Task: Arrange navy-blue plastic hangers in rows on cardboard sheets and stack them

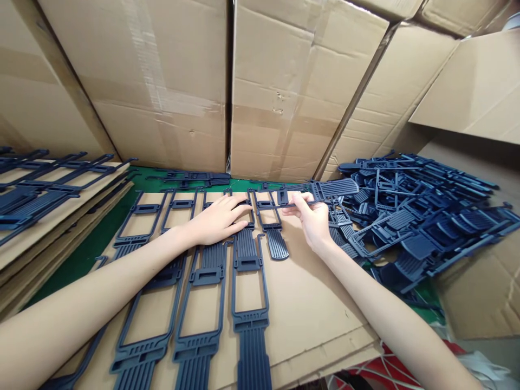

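Note:
My right hand [312,219] pinches a dark blue plastic frame piece [335,189], its ribbed paddle end pointing right. That piece is raised a little over the cardboard sheet [303,303]. My left hand [221,219] lies palm down with fingers spread, touching the laid-out frames and covering parts of them. Just between the hands is another frame with a ribbed end [278,245]. Nearer me, several like pieces lie side by side in a row, among them one long frame [251,292]. My left forearm hides part of the rows.
A tangled heap of the same blue pieces [406,216] lies at the right beside an open carton [475,287]. Stacked cardboard layers with frames on top [60,206] stand at the left. Large cardboard boxes [170,81] wall off the back. Green surface [73,271] shows between.

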Action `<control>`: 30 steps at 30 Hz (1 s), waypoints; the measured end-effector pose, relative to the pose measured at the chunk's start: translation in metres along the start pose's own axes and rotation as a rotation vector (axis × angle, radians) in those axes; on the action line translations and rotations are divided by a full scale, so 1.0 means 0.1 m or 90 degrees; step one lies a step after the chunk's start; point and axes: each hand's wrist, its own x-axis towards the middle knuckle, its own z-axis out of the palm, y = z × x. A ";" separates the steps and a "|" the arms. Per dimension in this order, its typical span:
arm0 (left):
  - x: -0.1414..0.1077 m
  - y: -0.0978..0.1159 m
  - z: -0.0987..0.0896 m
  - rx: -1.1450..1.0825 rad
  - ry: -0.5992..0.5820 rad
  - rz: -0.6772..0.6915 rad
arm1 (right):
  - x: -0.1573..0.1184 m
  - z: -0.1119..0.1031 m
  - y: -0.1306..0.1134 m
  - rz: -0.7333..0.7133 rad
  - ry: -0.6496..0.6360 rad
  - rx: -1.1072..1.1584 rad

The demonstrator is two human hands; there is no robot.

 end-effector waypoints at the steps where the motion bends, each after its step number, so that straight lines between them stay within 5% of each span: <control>1: 0.00 0.00 0.00 -0.002 0.001 0.001 | 0.00 0.01 0.01 -0.029 0.003 -0.015; 9: 0.00 -0.01 0.01 -0.020 0.019 0.008 | -0.03 -0.02 -0.02 -0.327 -0.077 -0.319; 13: -0.01 -0.01 0.01 -0.011 0.018 0.013 | -0.07 -0.03 -0.09 -0.351 -0.102 -0.456; 23: -0.02 0.00 -0.01 -0.024 0.019 0.014 | -0.01 -0.06 -0.06 -0.426 -0.078 -0.397; 30: -0.03 0.01 0.00 -0.024 0.029 0.010 | -0.06 -0.02 -0.11 -0.433 -0.165 -0.395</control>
